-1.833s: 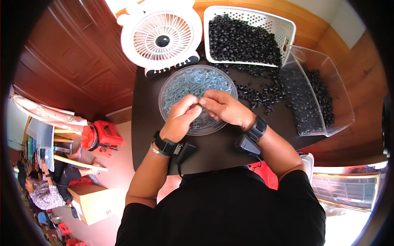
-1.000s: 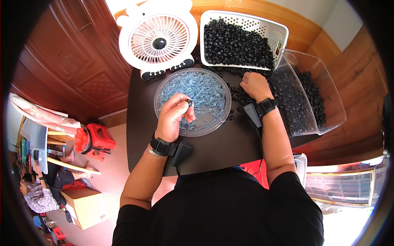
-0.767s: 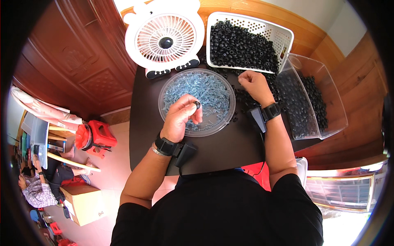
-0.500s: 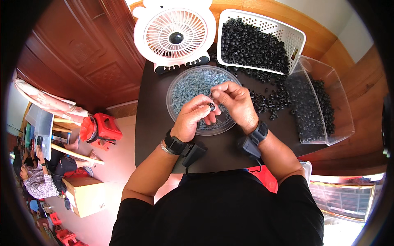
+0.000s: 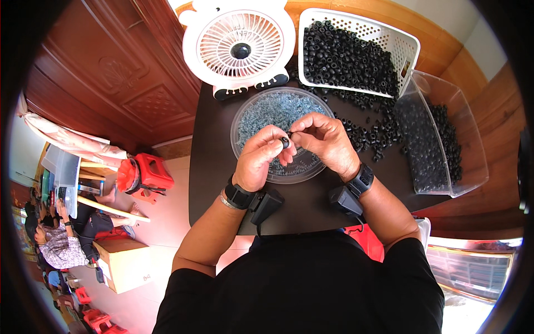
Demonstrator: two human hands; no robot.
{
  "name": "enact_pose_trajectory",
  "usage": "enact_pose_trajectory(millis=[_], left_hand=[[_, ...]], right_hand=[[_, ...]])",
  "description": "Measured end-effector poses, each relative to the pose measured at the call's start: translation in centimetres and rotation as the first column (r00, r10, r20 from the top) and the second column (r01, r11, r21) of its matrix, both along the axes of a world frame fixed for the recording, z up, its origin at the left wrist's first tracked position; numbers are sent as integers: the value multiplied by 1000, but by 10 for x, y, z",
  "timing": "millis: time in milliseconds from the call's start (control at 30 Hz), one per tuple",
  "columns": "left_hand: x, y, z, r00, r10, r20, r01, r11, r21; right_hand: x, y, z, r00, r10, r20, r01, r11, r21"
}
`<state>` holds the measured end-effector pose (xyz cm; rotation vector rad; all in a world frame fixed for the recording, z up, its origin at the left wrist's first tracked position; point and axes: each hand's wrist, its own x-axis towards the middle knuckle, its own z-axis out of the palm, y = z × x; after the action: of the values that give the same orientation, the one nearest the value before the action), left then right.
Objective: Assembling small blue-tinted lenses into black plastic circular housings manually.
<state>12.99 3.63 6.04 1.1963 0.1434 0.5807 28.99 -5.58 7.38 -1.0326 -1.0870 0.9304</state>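
One shiny, rounded black piece (image 5: 285,143) is pinched in the left hand (image 5: 259,157).

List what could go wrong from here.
The small black piece pinched in the left hand might slip and drop among the bluish pieces in the round clear tray below. The right hand, near the loose black pieces on the tabletop, could scatter some if it swings outward.
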Motion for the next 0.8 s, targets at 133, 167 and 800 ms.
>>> enact_pose_trajectory(millis=[133,167,800], left_hand=[[1,0,0,999,12,-31,-9,997,82],[1,-1,1,999,16,-35,-12,994,104],[3,-2,-1,996,20,-82,-8,990,142]], right_hand=[[0,2,1,999,32,-3,-32,999,0],[0,2,1,999,51,-2,-51,999,-2],[13,-6,16,987,138,76,-140,990,23]])
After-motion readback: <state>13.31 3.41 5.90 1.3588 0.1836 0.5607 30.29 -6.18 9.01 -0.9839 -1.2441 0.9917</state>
